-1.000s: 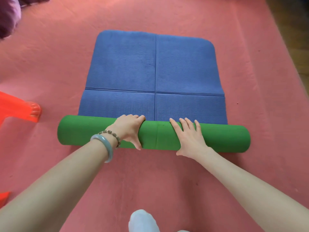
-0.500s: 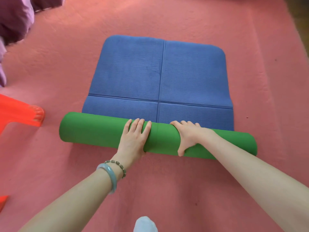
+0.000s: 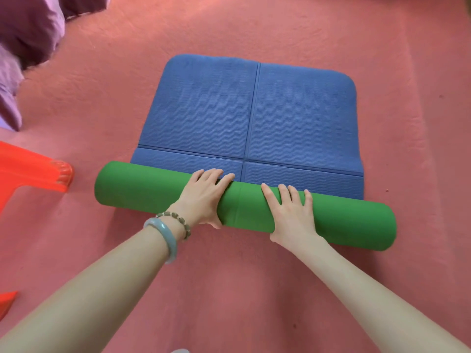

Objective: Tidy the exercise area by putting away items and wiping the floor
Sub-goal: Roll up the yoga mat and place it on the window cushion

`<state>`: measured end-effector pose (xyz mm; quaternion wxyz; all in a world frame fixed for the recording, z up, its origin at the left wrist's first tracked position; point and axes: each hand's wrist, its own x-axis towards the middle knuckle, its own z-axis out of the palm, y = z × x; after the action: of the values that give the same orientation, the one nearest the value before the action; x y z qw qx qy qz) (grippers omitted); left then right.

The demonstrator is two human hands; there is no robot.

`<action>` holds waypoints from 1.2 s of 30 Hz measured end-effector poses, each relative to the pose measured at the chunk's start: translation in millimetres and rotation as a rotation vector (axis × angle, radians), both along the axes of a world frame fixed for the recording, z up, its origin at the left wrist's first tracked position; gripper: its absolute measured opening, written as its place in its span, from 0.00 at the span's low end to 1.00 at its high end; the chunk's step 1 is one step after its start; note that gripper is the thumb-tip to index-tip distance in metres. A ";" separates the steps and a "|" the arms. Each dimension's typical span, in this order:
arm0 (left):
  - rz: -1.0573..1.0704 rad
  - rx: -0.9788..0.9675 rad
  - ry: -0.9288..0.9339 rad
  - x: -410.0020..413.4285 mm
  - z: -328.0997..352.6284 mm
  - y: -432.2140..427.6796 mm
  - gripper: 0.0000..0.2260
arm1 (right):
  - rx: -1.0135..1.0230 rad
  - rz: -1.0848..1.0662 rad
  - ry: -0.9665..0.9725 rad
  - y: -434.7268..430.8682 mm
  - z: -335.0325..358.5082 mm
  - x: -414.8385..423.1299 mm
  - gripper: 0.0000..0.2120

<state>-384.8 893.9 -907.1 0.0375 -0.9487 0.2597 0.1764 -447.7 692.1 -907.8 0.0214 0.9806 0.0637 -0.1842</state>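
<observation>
An exercise mat lies on the pink carpet, half rolled. Its rolled part is a thick green tube [image 3: 142, 187] lying crosswise in front of me. The flat part [image 3: 229, 110] beyond the tube is blue with crossing fold lines. My left hand [image 3: 204, 197] lies on top of the roll near its middle, fingers extended over the far side, thumb down the near side. My right hand [image 3: 293, 215] presses flat on the roll just to the right, fingers spread.
An orange plastic stool leg [image 3: 33, 171] stands on the carpet [image 3: 229, 289] to the left of the roll. Purple fabric [image 3: 28, 34] hangs at the upper left. A white-socked foot tip [image 3: 179, 350] shows at the bottom edge.
The roll has moved forward over the blue mat, leaving less flat mat showing. My right hand went from curled over the roll to flat on top; my left stayed on top.
</observation>
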 end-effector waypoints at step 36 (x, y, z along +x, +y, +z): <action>-0.094 0.026 -0.050 33.0 -7.7 -10.9 0.53 | 0.103 0.030 0.247 -13.8 31.1 70.1 0.59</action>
<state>-351.8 883.0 -914.7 0.0645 -0.9389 0.3009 0.1540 -377.6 678.3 -876.7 -0.0342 0.9492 0.0901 -0.2995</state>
